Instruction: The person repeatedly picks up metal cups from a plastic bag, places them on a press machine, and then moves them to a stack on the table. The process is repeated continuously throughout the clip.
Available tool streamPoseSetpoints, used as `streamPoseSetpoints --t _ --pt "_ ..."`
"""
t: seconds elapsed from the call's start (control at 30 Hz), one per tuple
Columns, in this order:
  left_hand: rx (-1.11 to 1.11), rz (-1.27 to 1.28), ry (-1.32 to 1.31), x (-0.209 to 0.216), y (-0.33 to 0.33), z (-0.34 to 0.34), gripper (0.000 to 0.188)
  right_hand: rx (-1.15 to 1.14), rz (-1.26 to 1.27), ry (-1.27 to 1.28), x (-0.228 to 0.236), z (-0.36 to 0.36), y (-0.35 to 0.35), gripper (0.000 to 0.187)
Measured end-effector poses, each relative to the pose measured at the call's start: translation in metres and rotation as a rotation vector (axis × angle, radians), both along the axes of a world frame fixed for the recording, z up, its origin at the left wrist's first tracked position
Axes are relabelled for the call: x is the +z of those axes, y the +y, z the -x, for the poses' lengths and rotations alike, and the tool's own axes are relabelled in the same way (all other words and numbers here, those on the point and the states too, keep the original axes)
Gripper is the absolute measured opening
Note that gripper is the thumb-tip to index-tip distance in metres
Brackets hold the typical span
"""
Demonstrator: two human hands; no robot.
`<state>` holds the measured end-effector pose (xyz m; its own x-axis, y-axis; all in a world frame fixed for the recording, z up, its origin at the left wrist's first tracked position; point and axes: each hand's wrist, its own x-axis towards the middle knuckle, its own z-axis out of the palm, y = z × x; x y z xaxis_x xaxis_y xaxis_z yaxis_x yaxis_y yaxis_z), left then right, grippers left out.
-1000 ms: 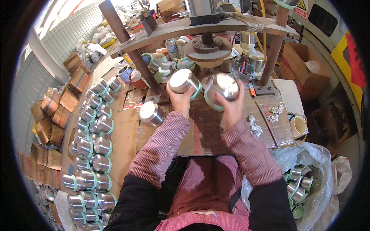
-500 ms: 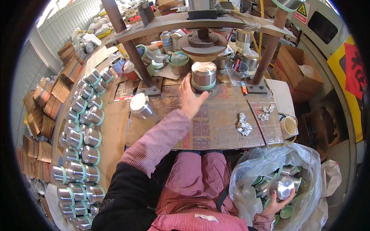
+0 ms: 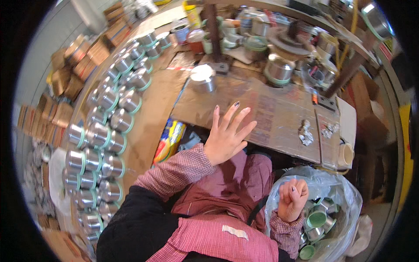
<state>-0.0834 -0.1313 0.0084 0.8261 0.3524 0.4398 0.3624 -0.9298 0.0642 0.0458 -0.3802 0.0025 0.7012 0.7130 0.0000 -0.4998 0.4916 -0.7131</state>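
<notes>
Left hand point(image 3: 227, 140): while hovering by the table point(image 3: 266, 109), spreading released fingers point(image 3: 229, 116).
Right hand point(image 3: 293, 200): curling loosely closed near the clear bag point(image 3: 345, 187) of cups point(image 3: 317, 218).
Lone cup point(image 3: 203, 82): resting beyond the left hand.
Far cup point(image 3: 279, 70): sitting under the press disc point(image 3: 283, 46), ahead of both hands.

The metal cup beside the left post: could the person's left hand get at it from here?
Probably yes. The left hand is open and holds nothing, and only flat cardboard shows between its fingertips and the metal cup.
</notes>
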Motion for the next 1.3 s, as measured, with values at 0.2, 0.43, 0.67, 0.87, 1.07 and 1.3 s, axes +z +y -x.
streamPoseSetpoints --t 0.2,0.43,0.67,0.87,1.07,1.3 --pt "0.140 -0.038 0.003 0.006 0.004 0.041 0.071 1.302 -0.999 -0.229 0.090 0.034 0.085 0.044" --pt "0.266 0.015 -0.034 0.015 -0.006 0.116 0.061 1.404 -1.088 -0.153 0.120 0.100 0.101 0.059" --pt "0.741 -0.318 -0.231 0.057 0.078 0.310 0.063 1.503 -1.068 -0.071 0.114 0.105 0.103 0.052" --pt "1.507 -0.278 0.051 0.114 0.099 0.531 0.079 1.460 -1.122 -0.068 0.116 0.101 0.107 0.051" --pt "1.572 0.240 0.189 0.116 0.070 0.555 0.099 1.509 -1.037 -0.206 0.117 0.104 0.114 0.048" --pt "0.924 -0.139 -0.016 0.120 0.055 0.375 0.088 1.390 -1.032 -0.194 0.117 0.092 0.116 0.046"
